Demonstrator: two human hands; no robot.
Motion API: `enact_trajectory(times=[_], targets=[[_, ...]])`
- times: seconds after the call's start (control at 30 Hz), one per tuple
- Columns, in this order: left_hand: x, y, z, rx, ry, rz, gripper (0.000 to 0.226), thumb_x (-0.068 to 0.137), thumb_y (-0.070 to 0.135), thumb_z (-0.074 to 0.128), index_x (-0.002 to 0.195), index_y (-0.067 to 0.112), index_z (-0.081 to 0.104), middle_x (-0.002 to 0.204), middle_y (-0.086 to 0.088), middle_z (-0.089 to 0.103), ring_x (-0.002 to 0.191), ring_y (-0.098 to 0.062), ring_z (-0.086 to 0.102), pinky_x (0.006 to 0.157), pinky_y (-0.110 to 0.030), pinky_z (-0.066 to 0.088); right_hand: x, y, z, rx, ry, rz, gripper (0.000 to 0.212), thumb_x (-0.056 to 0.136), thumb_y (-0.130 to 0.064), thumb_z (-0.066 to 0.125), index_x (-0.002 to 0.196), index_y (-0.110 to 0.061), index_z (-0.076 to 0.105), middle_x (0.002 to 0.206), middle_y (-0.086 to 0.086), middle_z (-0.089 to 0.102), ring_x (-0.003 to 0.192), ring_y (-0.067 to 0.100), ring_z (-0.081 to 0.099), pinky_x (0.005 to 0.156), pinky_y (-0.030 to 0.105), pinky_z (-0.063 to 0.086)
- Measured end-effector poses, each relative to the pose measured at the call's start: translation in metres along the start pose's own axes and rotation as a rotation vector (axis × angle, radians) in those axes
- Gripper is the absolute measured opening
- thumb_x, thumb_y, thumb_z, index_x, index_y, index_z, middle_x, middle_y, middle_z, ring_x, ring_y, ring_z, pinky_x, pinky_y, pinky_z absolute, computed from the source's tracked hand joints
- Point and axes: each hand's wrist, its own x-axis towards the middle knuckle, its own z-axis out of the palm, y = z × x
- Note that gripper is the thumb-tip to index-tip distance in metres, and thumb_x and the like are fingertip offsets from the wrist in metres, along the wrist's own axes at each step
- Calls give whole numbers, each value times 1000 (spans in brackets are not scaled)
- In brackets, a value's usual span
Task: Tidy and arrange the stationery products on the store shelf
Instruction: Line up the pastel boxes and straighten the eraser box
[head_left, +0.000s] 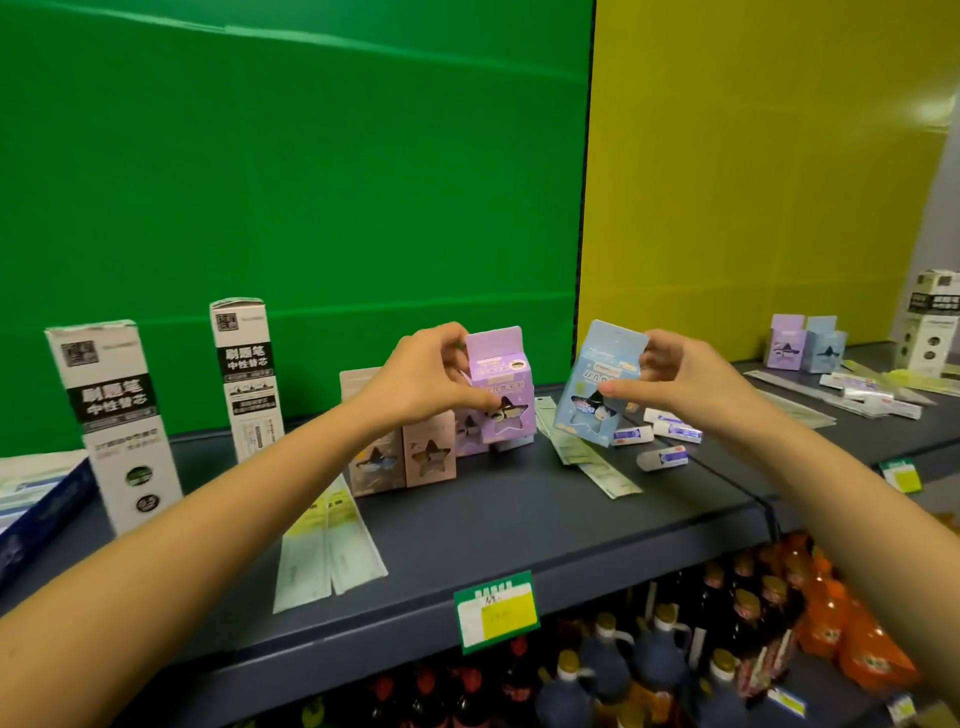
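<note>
Had my left hand (431, 374) pinching the purple box (501, 387), thumb on the front and fingers curled over the top. It stood upright, long axis straight up, star window facing me, right beside the brown star-window boxes (428, 457). Couldn't tell if its base was actually down on the shelf (519, 519).

My right hand (670, 379) gripped the blue box (597, 384) up near its top. That one was tilted, top leaning right and lower end kicked left over a long flat packet (582, 457). The two boxes were close but not touching.

Loose erasers (662, 460) crowded the right side just beside the blue box. Bare shelf ran in front, out to the front edge with the price tag (496, 610), between that packet and the flat refill packs (332, 540).
</note>
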Motion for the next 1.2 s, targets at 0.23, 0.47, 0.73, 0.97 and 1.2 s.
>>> enact_trajectory(times=[0.23, 0.47, 0.73, 0.97, 1.2], targets=[[20, -9, 17, 292, -35, 2, 41, 58, 37, 85, 80, 15, 57, 77, 6, 67, 75, -19, 62, 70, -34, 48, 36, 27, -5, 33, -229, 12, 37, 74, -17, 74, 107, -22, 59, 98, -8, 70, 83, -3, 67, 78, 12, 53], [23, -20, 26, 577, 1, -36, 57, 57, 52, 79, 92, 10, 61, 83, 8, 67, 83, -17, 60, 78, -33, 41, 66, 46, 12, 1, -458, -24, 42, 76, -15, 73, 115, -14, 56, 107, 0, 69, 96, 13, 68, 84, 27, 54], [19, -18, 33, 907, 20, -31, 61, 64, 60, 68, 106, 19, 50, 102, 3, 60, 94, -20, 44, 72, -31, 16, 86, 63, 31, -85, -505, -138, 47, 73, -21, 77, 115, -18, 55, 110, -1, 68, 96, 10, 67, 72, 16, 52], [16, -18, 30, 1115, 43, 81, 77, 64, 74, 37, 109, 17, 59, 101, -4, 61, 95, -24, 49, 69, -33, 11, 87, 65, 41, -89, -456, -212, 42, 76, -18, 74, 108, -19, 46, 88, -15, 55, 83, 6, 59, 68, 12, 46], [16, -11, 30, 1070, -11, 5, 59, 78, 58, 57, 127, 26, 51, 116, 4, 58, 108, -19, 44, 70, -27, 7, 89, 66, 48, -188, -362, -307, 44, 78, -21, 72, 119, -18, 58, 103, -1, 56, 96, 13, 57, 73, 13, 41]])
